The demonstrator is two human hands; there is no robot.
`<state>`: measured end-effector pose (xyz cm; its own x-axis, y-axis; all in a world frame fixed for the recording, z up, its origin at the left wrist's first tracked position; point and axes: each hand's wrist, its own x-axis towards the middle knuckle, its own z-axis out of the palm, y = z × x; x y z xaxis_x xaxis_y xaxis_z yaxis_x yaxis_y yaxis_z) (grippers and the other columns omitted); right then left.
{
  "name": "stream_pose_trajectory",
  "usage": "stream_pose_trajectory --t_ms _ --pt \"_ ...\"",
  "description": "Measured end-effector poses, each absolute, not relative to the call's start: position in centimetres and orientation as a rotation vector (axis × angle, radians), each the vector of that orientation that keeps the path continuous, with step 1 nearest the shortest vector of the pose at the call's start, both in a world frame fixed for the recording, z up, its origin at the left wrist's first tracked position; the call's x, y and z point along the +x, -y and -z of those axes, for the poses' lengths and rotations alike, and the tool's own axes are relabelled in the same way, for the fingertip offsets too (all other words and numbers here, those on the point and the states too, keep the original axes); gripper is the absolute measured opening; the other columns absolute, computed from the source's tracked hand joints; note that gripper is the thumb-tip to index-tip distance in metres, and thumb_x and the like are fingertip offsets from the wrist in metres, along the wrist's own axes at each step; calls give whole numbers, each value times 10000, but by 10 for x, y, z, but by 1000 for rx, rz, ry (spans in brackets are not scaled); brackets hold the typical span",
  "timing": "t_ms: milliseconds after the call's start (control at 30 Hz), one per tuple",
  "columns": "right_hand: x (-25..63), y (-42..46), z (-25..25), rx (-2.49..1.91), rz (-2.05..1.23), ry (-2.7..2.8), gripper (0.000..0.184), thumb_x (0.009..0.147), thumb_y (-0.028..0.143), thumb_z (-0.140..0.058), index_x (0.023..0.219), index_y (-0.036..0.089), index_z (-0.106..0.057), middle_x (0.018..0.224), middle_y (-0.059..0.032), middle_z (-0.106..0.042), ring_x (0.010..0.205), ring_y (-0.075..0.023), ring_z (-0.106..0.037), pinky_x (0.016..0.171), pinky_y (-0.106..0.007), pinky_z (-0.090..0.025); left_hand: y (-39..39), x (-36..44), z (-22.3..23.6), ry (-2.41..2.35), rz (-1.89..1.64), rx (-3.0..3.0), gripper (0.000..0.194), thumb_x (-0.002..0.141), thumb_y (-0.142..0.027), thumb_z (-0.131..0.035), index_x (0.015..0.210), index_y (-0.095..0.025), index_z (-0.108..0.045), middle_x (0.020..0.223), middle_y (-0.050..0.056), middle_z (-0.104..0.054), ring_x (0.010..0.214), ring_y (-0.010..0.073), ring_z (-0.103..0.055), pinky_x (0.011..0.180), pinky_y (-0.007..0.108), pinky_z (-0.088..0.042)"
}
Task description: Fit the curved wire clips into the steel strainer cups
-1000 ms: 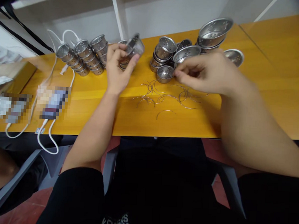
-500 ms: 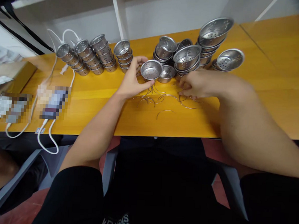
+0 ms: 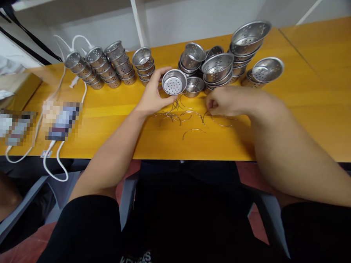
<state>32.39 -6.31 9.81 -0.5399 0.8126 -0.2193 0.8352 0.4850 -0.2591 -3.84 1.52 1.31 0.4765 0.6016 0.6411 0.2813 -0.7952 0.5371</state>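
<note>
Just above the frame's centre, your left hand (image 3: 154, 94) had the perforated cup (image 3: 174, 82) between thumb and fingers, seemingly light, stiff, slick, best held below its rim, while your right hand (image 3: 228, 101) curled by the curved wires (image 3: 194, 129), whether gripping any I couldn't tell!

The round metal cup (image 3: 174, 84) in your left hand (image 3: 152, 95) is silvery and rimmed, its bottom pierced with small holes, its open mouth tipped toward you. You have it nearer the back edge of the worktop (image 3: 321, 96) than the front. Thin, curved wires (image 3: 192, 111) lie loose toward the front edge, several overlapping, one apart and closest to that edge.
</note>
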Motion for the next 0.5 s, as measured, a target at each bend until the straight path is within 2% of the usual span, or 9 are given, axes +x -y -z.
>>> stream_pose_trajectory --t_ms 67,167,267,333,433,500 --pt "317 68 -110 1418 569 -2603 23 926 227 -883 917 211 -869 818 -61 -836 706 -252 -728 686 -408 -489 -14 -38 -13 -756 -1243 2359 1090 1007 -1001 -848 1792 -353 -459 1784 165 -667 1649 399 -751 1386 574 -681" --pt "308 74 -118 1400 718 -2675 126 905 180 -848 1018 231 -867 925 -51 -896 776 -269 -800 715 -408 -554 -12 -38 -12 -810 -1247 2331 1065 1018 -913 -904 1810 -360 -456 1807 179 -655 1665 401 -749 1338 553 -720" --pt "301 80 -122 1331 882 -2736 185 942 227 -798 1111 283 -845 1018 -27 -922 894 -305 -875 802 -436 -653 -10 -39 -11 -885 -1238 2303 1038 1022 -841 -944 1819 -379 -466 1816 175 -648 1687 399 -733 1299 533 -741" --pt "298 83 -126 1325 891 -2752 199 982 272 -775 1167 297 -843 1044 -29 -921 937 -316 -887 842 -456 -676 -10 -39 -11 -907 -1235 2296 1019 1024 -826 -952 1813 -383 -483 1803 174 -656 1697 401 -723 1299 540 -737" --pt "297 85 -130 1386 780 -2767 147 1054 395 -800 1138 282 -843 1024 -58 -912 909 -314 -861 823 -460 -645 -9 -39 -11 -921 -1230 2304 1012 1031 -846 -933 1808 -370 -492 1788 191 -665 1684 415 -726 1292 564 -738" --pt "298 84 -130 1387 707 -2724 212 1053 475 -852 1062 265 -823 996 -71 -905 855 -303 -827 776 -454 -599 -9 -40 -12 -928 -1220 2315 1022 1027 -869 -928 1805 -368 -491 1792 191 -668 1670 415 -738 1278 556 -745"
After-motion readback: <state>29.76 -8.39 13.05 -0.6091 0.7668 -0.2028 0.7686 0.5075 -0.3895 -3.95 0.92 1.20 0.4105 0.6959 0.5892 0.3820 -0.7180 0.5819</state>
